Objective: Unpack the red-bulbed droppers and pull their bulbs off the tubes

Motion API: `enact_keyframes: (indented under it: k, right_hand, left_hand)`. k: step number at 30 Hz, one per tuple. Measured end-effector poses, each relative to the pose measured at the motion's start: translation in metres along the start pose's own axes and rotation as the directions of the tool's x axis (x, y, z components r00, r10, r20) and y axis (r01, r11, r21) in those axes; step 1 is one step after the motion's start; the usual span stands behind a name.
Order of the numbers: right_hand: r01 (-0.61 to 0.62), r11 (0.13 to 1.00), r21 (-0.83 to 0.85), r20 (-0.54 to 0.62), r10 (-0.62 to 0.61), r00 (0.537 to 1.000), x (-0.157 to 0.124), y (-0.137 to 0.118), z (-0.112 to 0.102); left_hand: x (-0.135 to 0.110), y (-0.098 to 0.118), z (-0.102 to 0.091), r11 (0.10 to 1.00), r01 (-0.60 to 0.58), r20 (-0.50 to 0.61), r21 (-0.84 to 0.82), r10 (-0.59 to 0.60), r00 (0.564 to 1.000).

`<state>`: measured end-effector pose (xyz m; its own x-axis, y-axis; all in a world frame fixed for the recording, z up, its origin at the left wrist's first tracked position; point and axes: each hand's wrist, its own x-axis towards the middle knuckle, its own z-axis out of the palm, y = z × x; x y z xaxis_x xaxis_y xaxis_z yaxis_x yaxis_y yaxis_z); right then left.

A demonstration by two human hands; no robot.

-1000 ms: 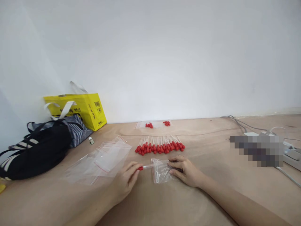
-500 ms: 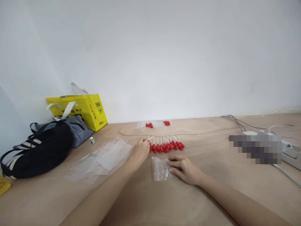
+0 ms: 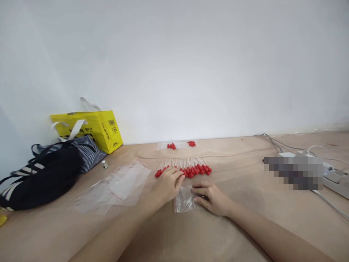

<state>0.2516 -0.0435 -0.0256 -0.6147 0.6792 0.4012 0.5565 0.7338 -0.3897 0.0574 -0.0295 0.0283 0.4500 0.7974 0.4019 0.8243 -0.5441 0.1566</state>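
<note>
A row of droppers with red bulbs [image 3: 201,169] and thin clear stems lies across the middle of the table, bulbs towards me. My left hand [image 3: 170,182] is over the near side of this row, its fingers curled and pressed together beside the bulbs. What those fingers hold, if anything, is hidden. A small clear zip bag [image 3: 182,202] lies flat in front of the row. On the bag's right part rests my right hand [image 3: 214,198], fingers stretched out and thumb apart, with the bag's right edge covered.
More clear zip bags [image 3: 122,183] overlap on the left. Bagged droppers [image 3: 178,145] lie along the wall. A small bottle [image 3: 105,165], a black bag [image 3: 51,174], a striped bag [image 3: 91,154] and a yellow bag [image 3: 114,131] stand left. Cables and a power strip [image 3: 336,180] lie right.
My left hand has moved right and towards me, from the row's left end to its near side, uncovering bulbs on the left. My right hand stays on the zip bag.
</note>
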Motion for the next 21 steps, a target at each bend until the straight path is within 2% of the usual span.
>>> enact_keyframes:
  k: [2,4,7,10,12,14,16,18,19,21]
  right_hand:
    - [0.071,0.997,-0.013,-0.005,-0.071,0.997,0.001,-0.003,0.000]
    - [0.136,0.990,-0.042,-0.015,-0.137,0.990,0.002,-0.007,-0.001]
    - [0.193,0.979,-0.059,0.027,-0.192,0.981,0.002,-0.012,-0.004]
    - [0.222,0.973,-0.056,0.141,-0.213,0.967,0.000,-0.013,-0.008]
    - [0.219,0.973,-0.077,0.168,-0.204,0.965,-0.001,-0.012,-0.009]
    - [0.200,0.975,-0.095,0.140,-0.185,0.973,-0.002,-0.011,-0.010]
    - [0.181,0.979,-0.098,0.094,-0.172,0.981,-0.002,-0.009,-0.010]
    - [0.163,0.981,-0.103,0.046,-0.159,0.986,-0.003,-0.008,-0.010]
    - [0.157,0.982,-0.105,0.027,-0.155,0.988,-0.003,-0.007,-0.010]
    - [0.153,0.983,-0.103,0.005,-0.153,0.988,-0.003,-0.007,-0.009]
  left_hand:
    - [-0.015,0.002,0.001,0.984,-0.016,-0.015,-0.177,0.013,1.000]
    - [-0.027,0.002,0.005,0.959,0.051,0.045,-0.277,-0.040,0.998]
    - [-0.036,-0.003,0.010,0.925,0.201,0.200,-0.322,-0.141,0.970]
    - [-0.038,-0.008,0.009,0.877,0.368,0.352,-0.310,-0.254,0.901]
    - [-0.040,-0.010,0.005,0.851,0.401,0.391,-0.339,-0.260,0.883]
    - [-0.043,-0.013,-0.002,0.844,0.359,0.344,-0.399,-0.226,0.911]
    - [-0.048,-0.022,-0.013,0.838,0.316,0.246,-0.445,-0.224,0.943]
    - [-0.053,-0.040,-0.024,0.829,0.335,0.114,-0.448,-0.319,0.941]
    - [-0.055,-0.052,-0.030,0.818,0.370,0.023,-0.440,-0.402,0.916]
    - [-0.059,-0.083,-0.038,0.774,0.448,-0.167,-0.449,-0.564,0.808]
